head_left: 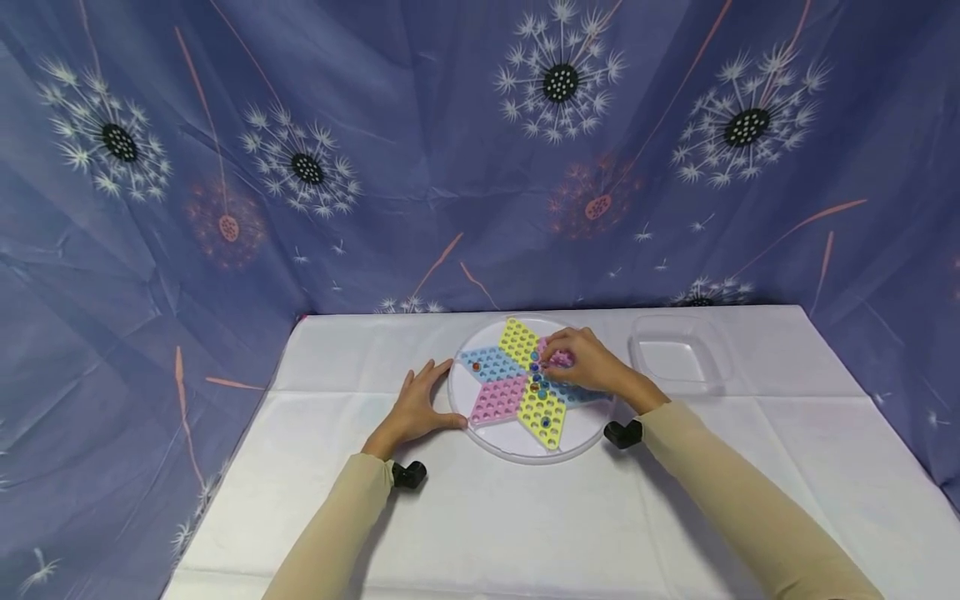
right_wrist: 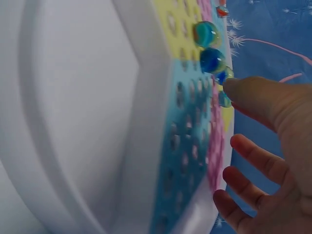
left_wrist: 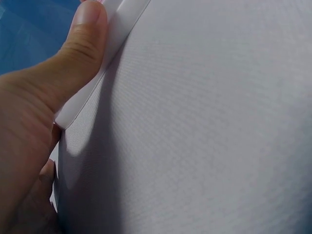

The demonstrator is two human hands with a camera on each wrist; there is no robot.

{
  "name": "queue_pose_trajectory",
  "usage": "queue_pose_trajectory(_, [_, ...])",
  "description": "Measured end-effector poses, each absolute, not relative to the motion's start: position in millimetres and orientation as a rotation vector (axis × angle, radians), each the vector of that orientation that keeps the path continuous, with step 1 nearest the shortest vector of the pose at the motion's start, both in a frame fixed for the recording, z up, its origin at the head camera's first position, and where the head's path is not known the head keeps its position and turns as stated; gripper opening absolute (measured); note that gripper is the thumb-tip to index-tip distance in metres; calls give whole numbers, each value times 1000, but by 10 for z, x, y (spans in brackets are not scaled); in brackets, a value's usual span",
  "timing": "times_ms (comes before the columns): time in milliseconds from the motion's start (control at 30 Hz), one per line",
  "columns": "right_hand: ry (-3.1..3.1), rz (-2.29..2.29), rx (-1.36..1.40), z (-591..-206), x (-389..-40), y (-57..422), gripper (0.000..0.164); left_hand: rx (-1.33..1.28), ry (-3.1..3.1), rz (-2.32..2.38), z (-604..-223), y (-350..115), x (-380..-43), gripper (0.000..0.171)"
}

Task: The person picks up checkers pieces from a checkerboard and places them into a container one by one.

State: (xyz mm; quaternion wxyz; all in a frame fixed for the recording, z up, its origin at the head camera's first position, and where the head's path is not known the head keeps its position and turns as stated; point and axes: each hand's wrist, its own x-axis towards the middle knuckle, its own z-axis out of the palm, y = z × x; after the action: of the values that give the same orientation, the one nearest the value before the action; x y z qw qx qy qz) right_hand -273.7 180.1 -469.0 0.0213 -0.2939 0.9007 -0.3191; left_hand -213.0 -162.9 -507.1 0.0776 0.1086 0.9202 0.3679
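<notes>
A round white Chinese checkers board [head_left: 498,442] with a star of yellow, blue and pink hole fields lies on the table. Several glass marbles [head_left: 542,394] sit in a line across its middle; single ones lie in the left blue and front yellow fields. My left hand [head_left: 420,408] rests at the board's left edge, fingers spread and thumb on the rim [left_wrist: 114,36]. Over the middle, my right hand [head_left: 588,358] has thumb and forefinger together at a blue marble [right_wrist: 222,76], seemingly pinching it; the forefinger is mostly hidden behind the thumb. Its other fingers are bent loosely.
A clear plastic container [head_left: 675,362] stands right of the board on the white tablecloth [head_left: 525,525]. Behind and at the sides hangs a blue curtain [head_left: 450,150] with dandelion print. The black wrist cameras [head_left: 624,433] sit close to the board's front and side.
</notes>
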Motion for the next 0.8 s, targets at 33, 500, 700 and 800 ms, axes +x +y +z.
queue_pose_trajectory(33, [2786, -1005, -929, -4673, -2744, 1805, 14, 321, 2754, 1108, -5068, -1626, -2126, 115])
queue_pose_trajectory(500, [2823, -1073, -1005, -4402, -2834, 1857, 14, 311, 2766, 1095, -5067, -1613, -2097, 115])
queue_pose_trajectory(700, [2817, -1106, -1030, -4222, -2870, 1894, 14, 347, 2779, 1070, -5060, -1615, -2104, 115])
queue_pose_trajectory(800, [2822, -1097, -1019, -4174, -2900, 1913, 14, 351, 2778, 1066, -5057, -1611, -2102, 114])
